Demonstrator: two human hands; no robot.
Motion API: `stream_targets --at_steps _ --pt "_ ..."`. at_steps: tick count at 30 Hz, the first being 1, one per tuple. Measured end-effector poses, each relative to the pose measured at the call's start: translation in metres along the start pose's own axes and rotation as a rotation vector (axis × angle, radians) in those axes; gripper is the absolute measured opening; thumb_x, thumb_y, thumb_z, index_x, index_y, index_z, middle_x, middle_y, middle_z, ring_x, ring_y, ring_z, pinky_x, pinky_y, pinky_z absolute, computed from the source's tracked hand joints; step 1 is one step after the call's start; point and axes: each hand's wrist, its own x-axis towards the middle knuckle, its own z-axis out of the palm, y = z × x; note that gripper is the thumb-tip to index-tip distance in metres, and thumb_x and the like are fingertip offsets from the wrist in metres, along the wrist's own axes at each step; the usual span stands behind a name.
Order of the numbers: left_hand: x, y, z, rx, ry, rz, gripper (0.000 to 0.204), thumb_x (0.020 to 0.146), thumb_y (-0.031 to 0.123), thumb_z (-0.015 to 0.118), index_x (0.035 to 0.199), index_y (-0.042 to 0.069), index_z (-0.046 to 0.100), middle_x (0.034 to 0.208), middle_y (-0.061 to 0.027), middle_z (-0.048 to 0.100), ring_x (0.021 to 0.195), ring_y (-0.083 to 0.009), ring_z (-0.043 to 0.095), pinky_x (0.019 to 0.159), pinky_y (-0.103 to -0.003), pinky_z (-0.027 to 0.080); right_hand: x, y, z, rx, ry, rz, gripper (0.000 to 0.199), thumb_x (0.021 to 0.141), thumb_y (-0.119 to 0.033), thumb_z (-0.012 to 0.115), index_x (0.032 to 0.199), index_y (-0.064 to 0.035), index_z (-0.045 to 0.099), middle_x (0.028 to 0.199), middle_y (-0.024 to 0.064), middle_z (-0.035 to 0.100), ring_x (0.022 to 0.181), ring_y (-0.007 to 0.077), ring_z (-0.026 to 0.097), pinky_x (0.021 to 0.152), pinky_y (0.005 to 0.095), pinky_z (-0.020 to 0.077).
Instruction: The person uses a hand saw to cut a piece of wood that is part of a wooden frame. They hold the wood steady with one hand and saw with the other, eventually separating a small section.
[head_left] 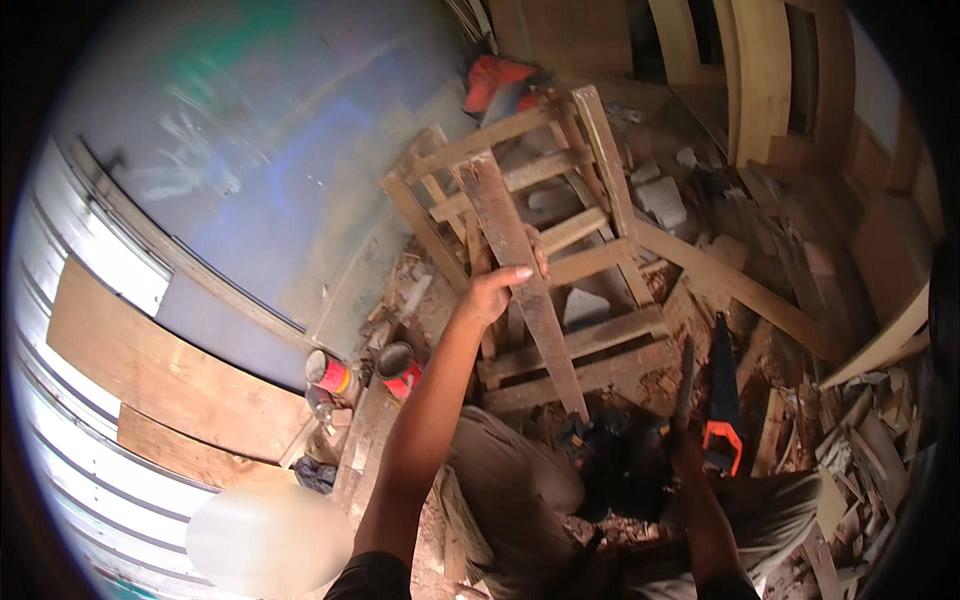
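Wooden frame (530,270) getting steadied for a cut, looks like

Its front slat (520,270) is gripped by the left hand (495,290); handsaw (722,400) is clutched by the right hand (688,440), probably needing lining up next.

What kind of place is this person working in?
Most likely a rough carpentry workshop. The left hand grips a plank of a half-built wooden frame, the right hand is at a handsaw, and offcuts of wood litter the floor. Two paint cans stand nearby.
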Motion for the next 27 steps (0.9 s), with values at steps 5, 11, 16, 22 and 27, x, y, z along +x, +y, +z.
stream_targets --at_steps 5,11,16,22,27 --pt "-0.01 -0.073 0.04 -0.184 0.234 0.043 0.076 0.092 0.044 0.071 0.148 0.002 0.04 0.125 -0.0104 0.061 0.115 -0.024 0.061 0.105 -0.043 0.046 0.063 0.07 -0.065 -0.855 0.058 -0.899 0.03 0.095 -0.028 0.062 0.117 -0.0072 0.059 0.095 0.0131 0.068 0.087 0.0335 0.07 0.077 0.0442 0.0562" --pt "-0.006 -0.068 0.136 0.359 0.198 0.097 0.05 0.09 0.023 0.079 0.128 0.002 0.057 0.12 -0.0102 0.067 0.11 -0.0184 0.064 0.094 -0.035 0.051 0.023 0.029 -0.07 -0.678 0.107 -0.429 0.038 0.089 -0.023 0.069 0.12 -0.0012 0.063 0.097 0.0206 0.071 0.096 0.0358 0.072 0.08 0.046 0.0542" --pt "0.011 -0.074 0.173 0.48 0.226 0.249 0.039 0.083 0.025 0.084 0.111 0.002 0.068 0.111 -0.0145 0.066 0.097 -0.0287 0.069 0.085 -0.042 0.055 -0.024 -0.023 -0.058 -0.183 0.078 -0.343 0.038 0.096 -0.035 0.068 0.097 0.003 0.066 0.089 0.0088 0.066 0.079 0.0161 0.065 0.065 0.0325 0.0479" --pt "0.021 -0.105 0.196 0.659 0.383 0.368 0.059 0.075 0.018 0.086 0.124 -0.002 0.06 0.124 -0.0202 0.064 0.113 -0.0337 0.066 0.093 -0.043 0.054 -0.125 -0.098 -0.02 0.122 0.054 -0.35 0.037 0.101 -0.031 0.062 0.114 0.003 0.059 0.082 0.0052 0.059 0.062 0.0111 0.056 0.054 0.0297 0.0444" --pt "0.035 -0.111 0.214 0.416 0.316 0.143 0.079 0.077 0.01 0.081 0.145 0.001 0.043 0.135 -0.0218 0.061 0.123 -0.0301 0.062 0.1 -0.039 0.051 -0.137 -0.087 -0.045 0.166 0.18 -0.361 0.033 0.103 -0.03 0.06 0.115 0.0006 0.06 0.077 0.001 0.054 0.057 0.0093 0.048 0.053 0.0281 0.0429"
